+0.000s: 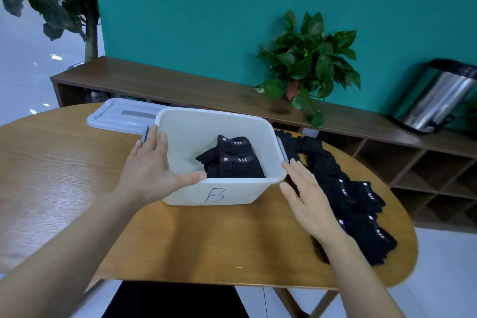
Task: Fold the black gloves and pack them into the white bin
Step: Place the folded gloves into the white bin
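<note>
The white bin point(196, 126), marked "B" on its near wall, stands on the wooden table. Two folded black gloves point(236, 159) with "5.11" labels lie in its right half. My left hand point(152, 168) holds the bin's near left corner, thumb hooked over the front rim and fingers along the left wall. With straight fingers, my right hand point(307, 196) is at the bin's near right corner, its fingertips at the wall. A row of unfolded black gloves point(361, 204) lies on the table to the right of the bin, partly under my right hand.
The bin's translucent lid point(121, 116) lies behind it to the left. The round table point(64, 162) ends close behind the gloves on the right. A low wooden shelf point(180, 85) along the teal wall carries a potted plant point(307, 64) and a steel urn point(436, 95).
</note>
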`<state>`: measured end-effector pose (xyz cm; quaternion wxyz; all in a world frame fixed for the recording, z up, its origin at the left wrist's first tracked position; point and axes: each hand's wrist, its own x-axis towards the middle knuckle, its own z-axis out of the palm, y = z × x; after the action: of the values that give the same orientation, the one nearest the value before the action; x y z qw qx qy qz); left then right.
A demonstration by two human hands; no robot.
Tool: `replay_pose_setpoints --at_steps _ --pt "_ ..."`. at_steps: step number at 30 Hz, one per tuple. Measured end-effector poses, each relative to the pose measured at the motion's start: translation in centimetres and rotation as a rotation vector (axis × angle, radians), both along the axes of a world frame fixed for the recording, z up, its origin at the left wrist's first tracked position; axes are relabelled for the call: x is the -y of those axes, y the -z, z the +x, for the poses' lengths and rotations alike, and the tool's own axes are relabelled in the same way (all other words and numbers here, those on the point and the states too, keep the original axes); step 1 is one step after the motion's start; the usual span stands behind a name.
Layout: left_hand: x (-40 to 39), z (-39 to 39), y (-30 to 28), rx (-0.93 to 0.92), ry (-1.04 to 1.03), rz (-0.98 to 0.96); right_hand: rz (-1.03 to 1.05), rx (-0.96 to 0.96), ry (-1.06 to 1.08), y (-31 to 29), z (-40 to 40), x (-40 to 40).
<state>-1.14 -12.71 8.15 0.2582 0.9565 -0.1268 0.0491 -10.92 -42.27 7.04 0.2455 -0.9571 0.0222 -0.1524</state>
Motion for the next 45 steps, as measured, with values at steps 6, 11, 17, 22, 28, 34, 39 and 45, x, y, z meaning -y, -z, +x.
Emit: replay_pose_setpoints --at_steps 6,11,17,22,28,34,39,45 --pt "1.8 -0.2 -0.9 -0.035 0.008 0.015 -0.234 -0.233 0.387 5.3 -3.9 5.1" --pt "2.4 0.3 -0.7 -0.007 0.018 0.011 -0.253 -0.433 0.503 7.6 -4.3 6.3" --pt "2.5 0.5 -0.7 -0.012 0.031 0.0 -0.351 -0.337 0.336 8.9 -4.6 4.1" --pt "2.7 0.1 -0.9 -0.027 0.026 -0.019 -0.311 -0.25 0.1 8.7 -4.6 2.2" --pt "2.8 -0.4 -1.2 -0.037 0.03 -0.016 -0.283 -0.219 -0.148 7.5 -3.7 -0.5" --pt "2.9 -0.6 -1.4 -0.044 0.019 0.015 -0.275 -0.214 -0.301 7.2 -2.6 -3.4" --pt "2.8 -0.8 -1.4 -0.037 0.019 0.01 -0.203 -0.123 -0.232 6.4 -2.5 -4.9" --pt "2.8 -1.0 -1.5 -0.042 0.018 0.015 -0.278 -0.347 -0.015 6.0 -1.4 -5.7"
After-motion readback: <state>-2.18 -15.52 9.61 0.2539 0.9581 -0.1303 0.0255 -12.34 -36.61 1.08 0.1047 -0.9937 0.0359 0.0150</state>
